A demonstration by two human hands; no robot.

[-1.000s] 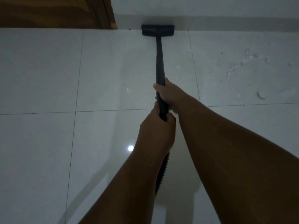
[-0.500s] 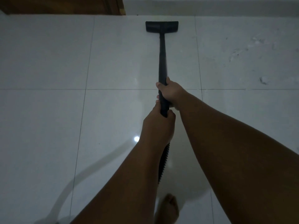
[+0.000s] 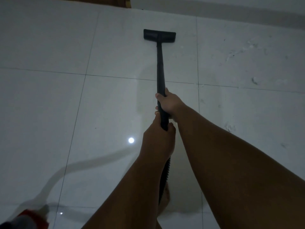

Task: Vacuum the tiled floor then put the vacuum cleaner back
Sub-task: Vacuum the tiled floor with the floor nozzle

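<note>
In the head view, my right hand point(image 3: 168, 103) curls its fingers round the black wand point(image 3: 160, 66), and my left hand point(image 3: 156, 139) grips it just below, fingers wrapped around. The floor head point(image 3: 159, 35) at the far end of the wand lies flat on the tiled floor point(image 3: 49, 104), near the wall point(image 3: 214, 5). Far to the left of the wand's near end is a blurred red and grey vacuum body point(image 3: 31, 219); what is inside it I cannot tell

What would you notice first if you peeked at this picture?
The long black vacuum wand in the middle, gripped by both hands: the right hand higher up, the left hand just below it. Its flat floor head rests on the pale tiled floor up ahead. A bright round light reflection shines on a tile left of the arms.
</note>
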